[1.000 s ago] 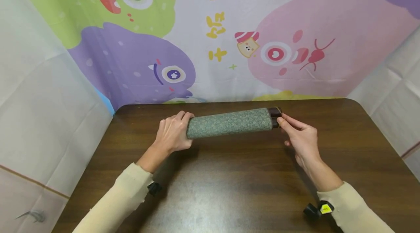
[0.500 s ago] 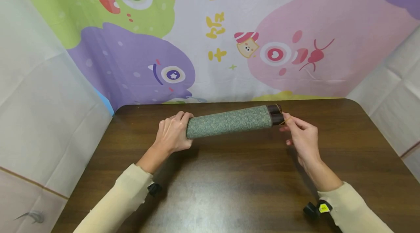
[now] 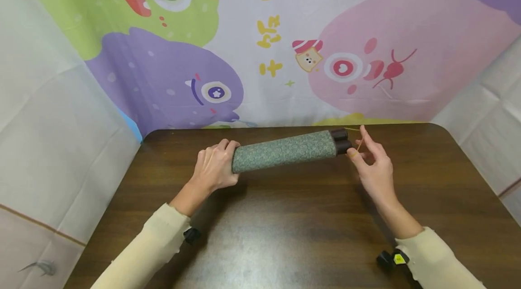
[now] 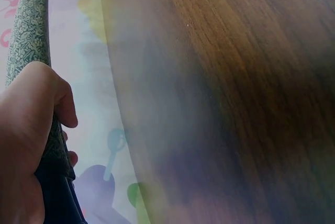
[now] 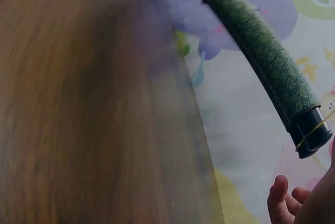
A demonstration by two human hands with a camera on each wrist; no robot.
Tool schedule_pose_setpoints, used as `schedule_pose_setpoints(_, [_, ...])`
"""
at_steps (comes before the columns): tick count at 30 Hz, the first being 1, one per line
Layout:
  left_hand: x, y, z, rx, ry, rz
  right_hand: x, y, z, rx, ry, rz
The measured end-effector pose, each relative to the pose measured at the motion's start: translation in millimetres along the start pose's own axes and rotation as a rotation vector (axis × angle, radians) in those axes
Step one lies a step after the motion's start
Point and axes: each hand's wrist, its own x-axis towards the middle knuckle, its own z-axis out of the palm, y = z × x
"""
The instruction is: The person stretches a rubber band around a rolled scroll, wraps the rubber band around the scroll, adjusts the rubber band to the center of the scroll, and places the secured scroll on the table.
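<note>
A rolled-up scroll (image 3: 285,151) in green patterned cloth is held above the table, its right end slightly higher. Two dark roller ends (image 3: 343,146) stick out there, side by side. My left hand (image 3: 215,164) grips the scroll's left end; the left wrist view has the thumb lying over the green cloth (image 4: 30,30). At the other end my right hand (image 3: 376,169) holds a thin yellowish rubber band (image 3: 360,144), stretched between thumb and a raised finger. In the right wrist view the rubber band (image 5: 313,134) crosses the dark end, and part of the right hand is cut off.
The dark wooden table (image 3: 260,230) lies below both hands. Behind its far edge hangs a cartoon-printed curtain (image 3: 277,94), with pale panels (image 3: 49,130) at the sides. Each sleeve carries a small black wrist device (image 3: 191,234).
The right thumb and finger have spread apart, pulling the rubber band wider and away from the roller ends. The left hand and scroll have stayed nearly still.
</note>
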Motion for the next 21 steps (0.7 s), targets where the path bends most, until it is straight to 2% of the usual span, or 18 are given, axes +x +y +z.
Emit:
schedule_pose_setpoints(4, [-0.1,-0.2,1.2,0.006,-0.021,-0.006,-1.1,4.3,0.1,-0.125,0.011,-0.133])
schedule_pose_setpoints(7, [-0.1,0.5,1.6,0.003,-0.046,-0.013,-1.0,5.1,1.8,-0.129,0.008,-0.241])
schedule_pose_setpoints(14, [1.2,2.3,2.1,0.004,-0.079,-0.004,3.7,7.3,2.7,-0.172,-0.012,-0.574])
schedule_pose_setpoints(17, [1.0,1.8,2.1,0.006,-0.075,0.020,6.8,5.8,-0.8,-0.209,-0.008,-0.622])
schedule_pose_setpoints(21, [-0.6,0.0,1.7,-0.002,-0.054,0.063,12.0,0.7,-8.4,-0.238,0.016,-0.551])
